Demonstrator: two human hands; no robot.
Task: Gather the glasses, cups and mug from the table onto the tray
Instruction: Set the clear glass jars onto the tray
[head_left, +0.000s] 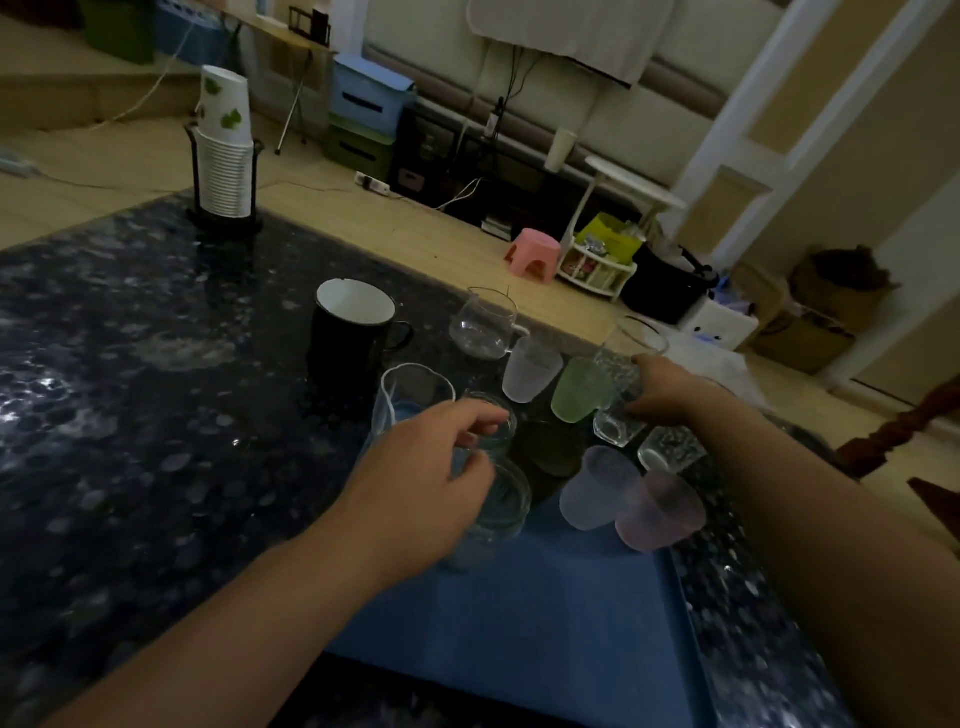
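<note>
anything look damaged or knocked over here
The black mug with white interior shows a small notch in its far rim, possibly a chip. The top paper cup on the stack in the black holder sits tilted. Nothing spilled.

Both bare forearms outstretched, left hand (423, 483) half-curled, right hand (662, 389) clasped, palm down.

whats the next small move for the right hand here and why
Probably lower the clear glass that the right hand grips onto the blue tray, in the bare stretch near the purple cup. The glass looks tilted and seems to be off the table already, and that part of the tray is free.
</note>
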